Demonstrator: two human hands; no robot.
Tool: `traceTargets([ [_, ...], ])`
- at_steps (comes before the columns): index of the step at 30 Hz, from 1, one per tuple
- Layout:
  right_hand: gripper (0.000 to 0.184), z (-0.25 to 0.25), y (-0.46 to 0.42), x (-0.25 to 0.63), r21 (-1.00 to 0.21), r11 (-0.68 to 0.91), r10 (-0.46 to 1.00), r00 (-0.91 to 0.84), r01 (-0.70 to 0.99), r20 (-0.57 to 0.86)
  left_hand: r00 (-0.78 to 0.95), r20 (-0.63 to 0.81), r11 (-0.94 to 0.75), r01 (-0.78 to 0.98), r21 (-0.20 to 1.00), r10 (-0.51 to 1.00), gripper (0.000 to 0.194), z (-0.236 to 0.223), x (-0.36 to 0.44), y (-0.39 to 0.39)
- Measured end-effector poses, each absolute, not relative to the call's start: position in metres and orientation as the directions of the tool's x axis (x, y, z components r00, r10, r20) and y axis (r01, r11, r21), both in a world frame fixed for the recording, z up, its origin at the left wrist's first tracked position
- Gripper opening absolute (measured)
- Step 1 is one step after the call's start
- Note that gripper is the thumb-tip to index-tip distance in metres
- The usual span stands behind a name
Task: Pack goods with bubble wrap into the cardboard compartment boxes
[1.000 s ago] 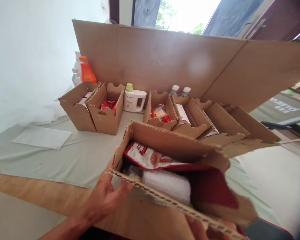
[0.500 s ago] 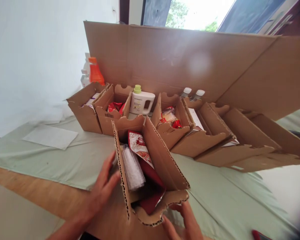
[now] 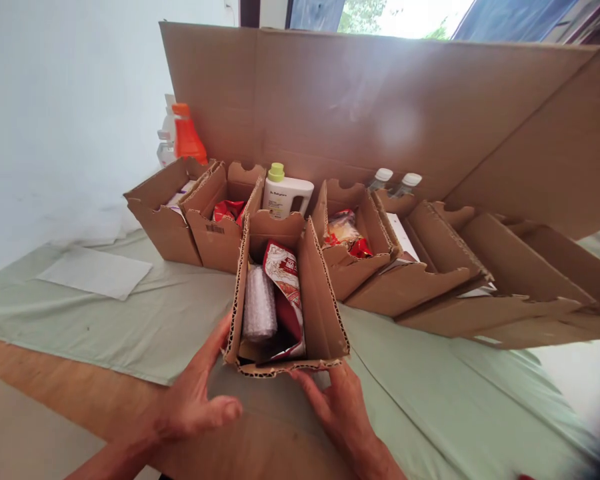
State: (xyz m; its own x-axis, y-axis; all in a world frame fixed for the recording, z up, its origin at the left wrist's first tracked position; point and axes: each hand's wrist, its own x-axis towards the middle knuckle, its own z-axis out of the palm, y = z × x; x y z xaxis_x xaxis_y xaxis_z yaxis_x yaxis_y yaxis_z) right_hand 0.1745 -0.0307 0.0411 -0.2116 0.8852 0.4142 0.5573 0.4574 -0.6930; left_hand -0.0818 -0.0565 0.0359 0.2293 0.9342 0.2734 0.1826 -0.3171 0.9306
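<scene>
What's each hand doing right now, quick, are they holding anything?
Left hand: open, thumb spread, fingers at the left side of the near cardboard box.
Right hand: at that box's near end; whether it grips cannot be told.

Bright backlight, hazy upper glare

A pale green cloth [image 3: 420,393] covered much of the desk [image 3: 80,387], with a white sheet [image 3: 95,272] lying on its left part. A tall cardboard panel [image 3: 350,100] stood along the back. Before it, on the left, two open boxes [image 3: 215,248] touched, an orange bottle [image 3: 189,141] just behind. A green-capped white jug [image 3: 281,195] stood between them and a right-hand row of boxes [image 3: 360,272], with two white-capped bottles [image 3: 382,176] behind that row.
</scene>
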Motion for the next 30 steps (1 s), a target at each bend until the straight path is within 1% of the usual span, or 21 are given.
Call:
traceTargets([
  [2, 0.021, 0.039, -0.025, 0.173, -0.708, 0.461, 0.884, -0.210, 0.535, 0.417, 0.142, 0.228, -0.262, 0.315, 0.912, 0.963, 0.084, 0.033, -0.078, -0.058],
  [3, 0.020, 0.037, -0.020, 0.172, -0.718, 0.456, 0.888, -0.213, 0.527, 0.408, 0.096, 0.207, -0.228, 0.348, 0.910, 0.974, 0.076, 0.032, -0.075, -0.054],
  [4, 0.019, 0.034, -0.014, 0.171, -0.727, 0.447, 0.893, -0.214, 0.521, 0.396, 0.063, 0.203, -0.212, 0.350, 0.912, 0.977, 0.069, 0.031, -0.072, -0.047],
  [6, 0.019, 0.024, -0.001, 0.170, -0.737, 0.436, 0.898, -0.200, 0.517, 0.391, 0.052, 0.217, -0.222, 0.310, 0.924, 0.975, 0.059, 0.032, -0.066, -0.027],
  [8, 0.026, 0.013, 0.010, 0.170, -0.738, 0.433, 0.898, -0.179, 0.518, 0.402, 0.053, 0.242, -0.247, 0.296, 0.923, 0.969, 0.051, 0.035, -0.064, -0.001],
  [9, 0.032, 0.007, 0.014, 0.170, -0.737, 0.436, 0.896, -0.171, 0.517, 0.411, 0.049, 0.241, -0.244, 0.331, 0.912, 0.969, 0.048, 0.038, -0.064, 0.012],
  [11, 0.037, -0.004, 0.018, 0.171, -0.730, 0.450, 0.888, -0.172, 0.515, 0.426, 0.023, 0.212, -0.198, 0.466, 0.862, 0.977, 0.047, 0.043, -0.065, 0.034],
  [14, 0.038, -0.015, 0.014, 0.172, -0.714, 0.475, 0.876, -0.196, 0.515, 0.441, -0.038, 0.158, -0.095, 0.652, 0.752, 0.987, 0.042, 0.051, -0.066, 0.058],
  [18, 0.033, -0.019, 0.010, 0.172, -0.686, 0.503, 0.859, -0.219, 0.525, 0.462, -0.110, 0.141, -0.006, 0.769, 0.639, 0.984, 0.028, 0.059, -0.062, 0.080],
  [21, 0.029, -0.018, 0.010, 0.172, -0.666, 0.524, 0.847, -0.238, 0.532, 0.476, -0.143, 0.156, 0.027, 0.814, 0.581, 0.977, 0.028, 0.060, -0.055, 0.093],
  [24, 0.025, -0.017, 0.011, 0.172, -0.648, 0.541, 0.836, -0.257, 0.537, 0.485, -0.148, 0.176, 0.025, 0.828, 0.560, 0.973, 0.032, 0.058, -0.049, 0.100],
  [27, 0.022, -0.013, 0.011, 0.174, -0.631, 0.556, 0.825, -0.268, 0.542, 0.497, -0.110, 0.195, -0.022, 0.820, 0.571, 0.974, 0.035, 0.052, -0.052, 0.091],
  [30, 0.020, -0.009, 0.012, 0.174, -0.611, 0.581, 0.807, -0.286, 0.538, 0.516, -0.029, 0.232, -0.117, 0.799, 0.589, 0.972, 0.045, 0.043, -0.068, 0.060],
])
